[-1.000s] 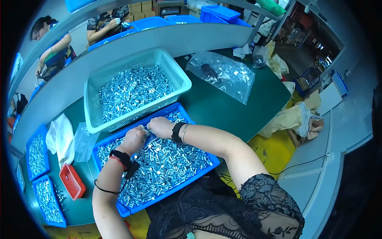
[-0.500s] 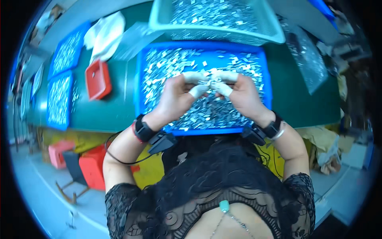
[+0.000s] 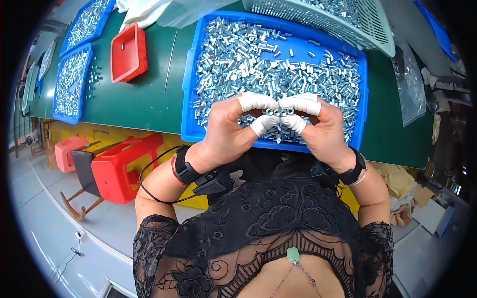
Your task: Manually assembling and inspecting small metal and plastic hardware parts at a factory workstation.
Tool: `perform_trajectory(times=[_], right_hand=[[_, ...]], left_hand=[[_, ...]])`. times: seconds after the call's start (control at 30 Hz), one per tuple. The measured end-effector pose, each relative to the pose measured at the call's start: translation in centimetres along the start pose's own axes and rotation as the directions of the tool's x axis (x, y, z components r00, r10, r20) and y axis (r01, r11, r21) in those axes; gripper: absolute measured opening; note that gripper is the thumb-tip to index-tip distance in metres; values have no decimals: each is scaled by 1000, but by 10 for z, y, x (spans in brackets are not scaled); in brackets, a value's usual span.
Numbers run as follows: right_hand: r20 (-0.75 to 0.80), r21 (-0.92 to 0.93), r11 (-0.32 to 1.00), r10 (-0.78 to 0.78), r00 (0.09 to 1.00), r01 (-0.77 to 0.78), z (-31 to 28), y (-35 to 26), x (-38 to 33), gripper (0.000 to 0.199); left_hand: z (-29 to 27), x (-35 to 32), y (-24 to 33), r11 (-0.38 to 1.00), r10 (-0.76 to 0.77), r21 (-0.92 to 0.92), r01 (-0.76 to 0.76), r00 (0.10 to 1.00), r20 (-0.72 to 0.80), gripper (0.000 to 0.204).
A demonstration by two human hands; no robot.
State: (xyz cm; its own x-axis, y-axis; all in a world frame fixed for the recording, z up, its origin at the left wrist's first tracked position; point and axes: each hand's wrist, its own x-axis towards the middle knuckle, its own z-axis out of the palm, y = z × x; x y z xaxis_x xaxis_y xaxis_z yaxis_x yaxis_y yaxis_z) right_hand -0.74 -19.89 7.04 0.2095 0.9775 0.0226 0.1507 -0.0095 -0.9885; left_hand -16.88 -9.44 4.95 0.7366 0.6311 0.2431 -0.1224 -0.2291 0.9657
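In the head view, we hold a short row of small metal sleeves [image 3: 278,112] pinched end to end between our left hand [image 3: 229,130] and right hand [image 3: 318,130], above the near edge of the blue tray [image 3: 191,74]. A moment ago our fingers were still gathering them; now the row sits aligned, seemingly ready for checking.

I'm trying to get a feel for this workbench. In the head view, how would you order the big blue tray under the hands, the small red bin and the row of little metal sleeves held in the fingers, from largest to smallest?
1. Big blue tray
2. Small red bin
3. Row of metal sleeves, pinched between the left hand and right hand

The sleeves sit nearer the camera yet look far the smallest.
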Motion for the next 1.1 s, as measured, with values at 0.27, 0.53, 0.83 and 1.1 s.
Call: perform_trajectory(times=[0.27,0.53,0.83,1.1], right_hand=[[130,-217,972,-62,990,90,6,14,4,22],[215,-299,940,-100,971,163,12,21,11,21],[274,-252,962,-30,961,102,15,23,11,23],[311,-261,963,13,950,72,15,24,10,22]], left_hand=[[-15,-15,-7,984,-164,84,154,978,127,19],[-20,-21,-17,983,-28,185,14,997,77,22],[-26,-23,-20,979,-59,203,29,988,144,21],[-28,-24,-20,974,-61,224,17,980,192,23]])
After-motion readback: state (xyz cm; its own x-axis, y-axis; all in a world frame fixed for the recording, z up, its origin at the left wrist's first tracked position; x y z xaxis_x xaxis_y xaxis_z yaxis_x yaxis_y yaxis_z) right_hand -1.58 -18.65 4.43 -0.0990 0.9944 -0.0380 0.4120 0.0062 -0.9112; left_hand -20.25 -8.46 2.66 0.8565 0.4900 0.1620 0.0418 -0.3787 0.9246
